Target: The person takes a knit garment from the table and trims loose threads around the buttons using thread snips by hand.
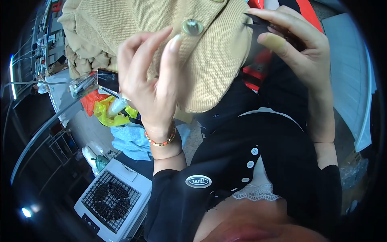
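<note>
Across my lap and the surface ahead spreads a beige knitted garment (213, 76). A round, shiny, greenish button (192, 27) shows on it, slightly blurred. My left hand (151, 72), with a beaded bracelet at the wrist, is over the knit just left of that button. Its thumb and index fingertips come close together in a pinch; whatever is between them is too small to make out. In my right hand (298, 44), beyond the garment's right edge, is a pair of dark thread snips (254, 21), the pointed blades apart and directed left. Yellowish tape covers the right thumb.
A dark phone (108, 80) stands left of my left wrist. Below it are a yellow plastic bag (105, 111) and light blue cloth (129, 139). A white fan unit (113, 193) stands lower left. At the right is a large pale plastic bin (350, 80).
</note>
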Demonstrator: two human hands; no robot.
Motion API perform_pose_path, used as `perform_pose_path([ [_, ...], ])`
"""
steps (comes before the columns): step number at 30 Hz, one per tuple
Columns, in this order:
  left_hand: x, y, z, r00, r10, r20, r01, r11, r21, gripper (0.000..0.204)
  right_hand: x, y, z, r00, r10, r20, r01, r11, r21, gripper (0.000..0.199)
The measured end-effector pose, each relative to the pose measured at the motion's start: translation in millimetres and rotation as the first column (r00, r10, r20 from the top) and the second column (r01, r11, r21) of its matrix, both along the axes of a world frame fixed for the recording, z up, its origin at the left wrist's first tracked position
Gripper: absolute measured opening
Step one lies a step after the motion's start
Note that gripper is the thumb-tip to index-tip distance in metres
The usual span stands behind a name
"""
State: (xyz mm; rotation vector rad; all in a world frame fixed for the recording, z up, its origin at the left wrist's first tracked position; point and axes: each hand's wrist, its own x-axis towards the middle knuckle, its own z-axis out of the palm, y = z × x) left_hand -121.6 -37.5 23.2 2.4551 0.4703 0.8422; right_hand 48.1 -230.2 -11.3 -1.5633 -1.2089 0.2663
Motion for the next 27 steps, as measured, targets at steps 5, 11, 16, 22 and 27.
perform_pose_path([
  [5,26.0,-3.1,13.9,0.962,0.008,-0.274,0.053,0.976,0.213,0.035,2.9,-1.5,-4.9,0.996,0.061,-0.067,-0.057,0.996,0.062,0.036],
  [11,28.2,-10.2,10.8,0.946,0.006,-0.325,0.075,0.969,0.235,0.030,3.3,-5.4,-11.0,0.997,0.047,-0.058,-0.043,0.996,0.076,0.035],
  [16,16.3,-11.5,-7.1,0.992,-0.032,-0.118,0.040,0.997,0.064,0.022,-2.3,2.2,-14.1,0.993,0.089,-0.082,-0.081,0.992,0.094,0.034],
  [22,0.8,-7.6,-6.8,0.997,-0.071,0.036,0.076,0.985,-0.156,0.019,-10.8,8.4,11.3,0.926,0.120,-0.358,-0.112,0.993,0.044,0.035],
  [27,-23.9,-12.6,12.5,0.990,-0.137,0.024,0.139,0.966,-0.218,0.021,-14.3,7.6,15.8,0.900,0.182,-0.396,-0.185,0.982,0.031,0.035],
])
